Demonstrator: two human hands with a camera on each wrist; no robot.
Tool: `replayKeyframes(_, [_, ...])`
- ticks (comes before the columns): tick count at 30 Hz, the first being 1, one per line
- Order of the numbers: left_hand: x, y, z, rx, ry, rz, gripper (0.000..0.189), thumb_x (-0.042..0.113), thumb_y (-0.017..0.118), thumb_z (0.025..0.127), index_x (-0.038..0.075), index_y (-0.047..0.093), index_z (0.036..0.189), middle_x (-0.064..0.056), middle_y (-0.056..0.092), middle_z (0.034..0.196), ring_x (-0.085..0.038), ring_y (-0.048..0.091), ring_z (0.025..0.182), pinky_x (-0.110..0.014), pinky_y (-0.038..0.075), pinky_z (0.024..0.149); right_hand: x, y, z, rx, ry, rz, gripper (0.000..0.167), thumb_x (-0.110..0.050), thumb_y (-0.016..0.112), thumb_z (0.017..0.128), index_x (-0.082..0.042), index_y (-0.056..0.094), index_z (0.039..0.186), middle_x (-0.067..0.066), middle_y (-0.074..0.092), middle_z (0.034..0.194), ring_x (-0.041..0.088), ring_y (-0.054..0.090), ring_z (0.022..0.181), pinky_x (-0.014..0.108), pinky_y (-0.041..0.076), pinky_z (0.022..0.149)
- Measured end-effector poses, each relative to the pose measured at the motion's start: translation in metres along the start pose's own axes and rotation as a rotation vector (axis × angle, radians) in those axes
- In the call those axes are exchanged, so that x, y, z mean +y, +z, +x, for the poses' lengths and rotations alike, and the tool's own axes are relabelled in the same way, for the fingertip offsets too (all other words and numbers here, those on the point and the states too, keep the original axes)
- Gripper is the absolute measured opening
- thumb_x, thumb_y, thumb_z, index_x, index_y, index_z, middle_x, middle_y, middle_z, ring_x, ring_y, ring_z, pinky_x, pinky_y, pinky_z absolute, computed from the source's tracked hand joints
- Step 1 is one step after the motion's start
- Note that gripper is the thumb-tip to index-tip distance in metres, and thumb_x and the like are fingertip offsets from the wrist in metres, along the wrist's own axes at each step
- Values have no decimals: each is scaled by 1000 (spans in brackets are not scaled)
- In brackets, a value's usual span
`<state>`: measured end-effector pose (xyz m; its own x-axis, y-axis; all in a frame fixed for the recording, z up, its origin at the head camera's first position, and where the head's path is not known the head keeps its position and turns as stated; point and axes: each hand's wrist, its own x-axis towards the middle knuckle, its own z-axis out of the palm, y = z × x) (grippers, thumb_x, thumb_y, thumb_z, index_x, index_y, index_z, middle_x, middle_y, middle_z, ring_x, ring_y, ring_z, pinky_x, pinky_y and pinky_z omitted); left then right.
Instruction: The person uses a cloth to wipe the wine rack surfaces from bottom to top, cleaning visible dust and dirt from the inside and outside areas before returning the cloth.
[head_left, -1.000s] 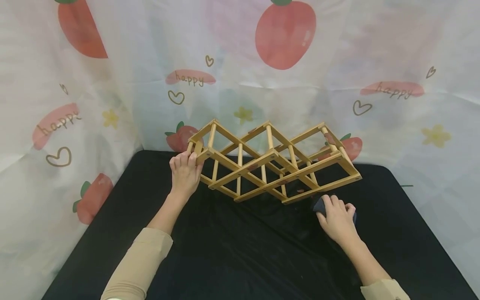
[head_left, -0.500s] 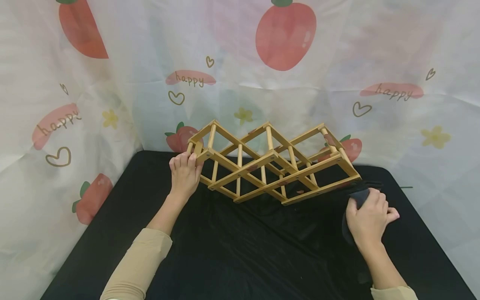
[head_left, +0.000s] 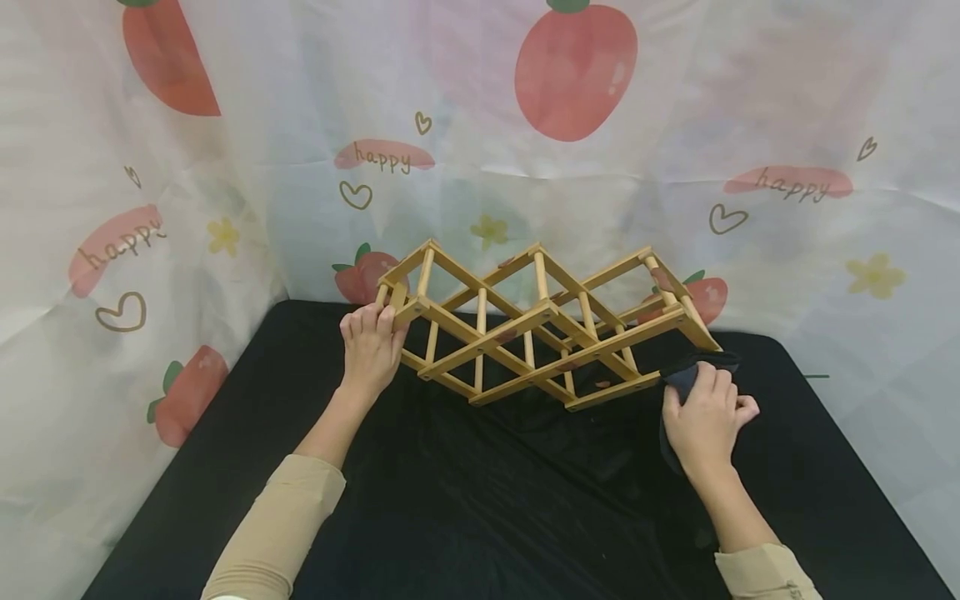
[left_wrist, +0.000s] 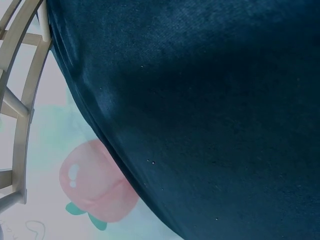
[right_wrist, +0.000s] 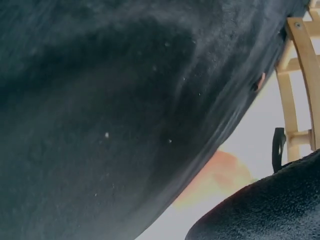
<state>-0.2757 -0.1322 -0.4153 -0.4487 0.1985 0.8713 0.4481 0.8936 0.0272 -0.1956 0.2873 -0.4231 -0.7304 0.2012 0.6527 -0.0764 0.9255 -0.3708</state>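
A folding wooden wine rack (head_left: 630,337) with crossed slats and round rods stands stretched out on the black-covered table. Several reddish-brown patches show on its slats. At the rack's left end, my left hand (head_left: 371,350) grips the frame with its fingers over the upper corner. My right hand (head_left: 705,425) holds a dark cloth (head_left: 678,383) against the lower front slat at the right end, and the cloth hides that corner. In the right wrist view, the dark cloth (right_wrist: 265,205) fills the lower right, close to the slats. Neither hand shows in its own wrist view.
The black tablecloth (head_left: 480,500) has wrinkles and small light specks. Close behind the rack hangs a white curtain (head_left: 480,75) printed with fruit, hearts and "happy"; it also lines both sides. A small brown bit (head_left: 602,384) lies at the rack's lower front.
My right hand slid the cloth rightward along the lower front slat past its right end, then came back left a little onto that corner. My left hand and the rack stayed put.
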Motion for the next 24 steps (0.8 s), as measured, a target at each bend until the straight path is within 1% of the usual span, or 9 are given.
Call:
replayKeyframes(3, [0,0,1,11,6,14,33,38,31,98,6,37,101,-13,35,96,-31,33,87,-45,23,76,-3,4,-1,-27,-24,-15,35,-9,56,79,10,42,104,29,41,94,45,37,84,59,15,78])
replayKeyframes(7, [-1,-1,2,21,7,25,35,40,27,99,6,37,101,-13,35,96,-31,33,87,-45,23,76,-7,11,-4,-72,-64,-41,37,-8,60,77,9,41,104,28,40,93,45,38,83,59,17,78])
replayKeyframes(9, [-2,-1,2,25,4,20,35,40,27,99,7,37,101,-13,35,96,-31,33,87,-45,23,76,-9,16,-8,-104,-95,-58,39,-9,62,76,9,42,105,27,41,93,44,39,82,59,18,78])
replayKeyframes(13, [-2,0,2,19,4,2,33,38,31,98,6,37,101,-13,35,96,-31,34,87,-45,23,76,-16,27,-18,-226,-163,-75,40,-13,63,77,6,43,105,25,44,93,42,44,81,57,20,76])
replayKeyframes(15, [-2,0,1,11,2,-3,32,38,31,98,6,37,101,-13,35,96,-31,34,87,-45,23,76,-20,31,-22,-284,-181,-77,38,-14,63,78,5,43,105,24,44,92,40,45,82,57,21,76])
replayKeyframes(17, [-1,0,1,8,-1,-4,32,38,31,99,6,37,101,-13,35,96,-31,33,87,-45,23,76,-23,32,-24,-322,-189,-84,37,-14,62,79,4,44,105,23,45,92,39,45,82,57,21,76])
replayKeyframes(19, [-1,0,1,7,-2,0,33,39,30,99,6,37,101,-13,35,96,-31,33,87,-45,23,76,-24,31,-24,-335,-182,-94,37,-14,63,79,4,44,106,23,45,92,39,44,83,57,20,77])
replayKeyframes(21, [-1,1,1,11,-1,1,32,38,31,99,6,38,100,-13,36,95,-30,34,87,-45,23,76,-22,28,-24,-322,-171,-107,38,-13,64,79,4,44,107,23,44,93,39,44,84,57,20,77])
replayKeyframes(24, [0,1,1,8,3,5,33,38,30,99,6,38,100,-13,36,95,-30,34,87,-44,23,76,-18,21,-22,-269,-139,-129,40,-11,64,78,4,43,107,25,42,93,41,41,83,58,19,77])
